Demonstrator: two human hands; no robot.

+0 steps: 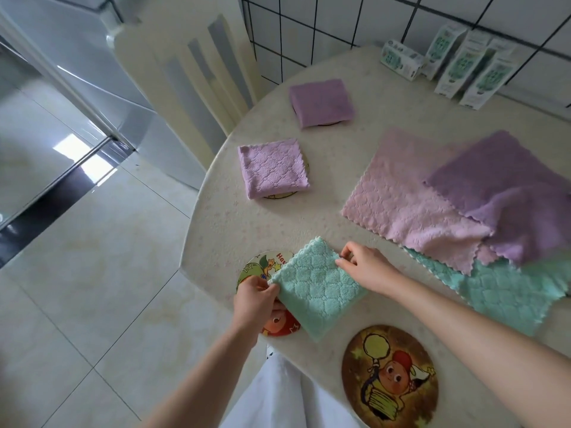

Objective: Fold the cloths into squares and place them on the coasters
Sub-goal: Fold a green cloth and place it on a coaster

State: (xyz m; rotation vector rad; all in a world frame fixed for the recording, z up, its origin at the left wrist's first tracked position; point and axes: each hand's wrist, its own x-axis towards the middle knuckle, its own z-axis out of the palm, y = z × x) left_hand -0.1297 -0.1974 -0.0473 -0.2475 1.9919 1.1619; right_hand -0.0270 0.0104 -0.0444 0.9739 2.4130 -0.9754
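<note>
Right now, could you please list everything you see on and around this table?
folded purple cloths: two, lilac, far left, on coasters
folded green cloth: one, mint, held, overlapping cartoon coaster
unfolded cloths: three, pink, purple, mint, overlapping at right
cartoon coaster: one, multicoloured, near left
brown coaster: one, near edge
cartons: four, white-green, by wall
chair: one, cream, beyond table
table: one, cream
left hand: pinches green cloth's left corner
right hand: pinches its far corner

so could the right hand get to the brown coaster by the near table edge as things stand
Probably yes: the brown coaster lies bare close by the right forearm, nothing in between. The right hand is pinching the folded green cloth, though, so it is not free.
</note>
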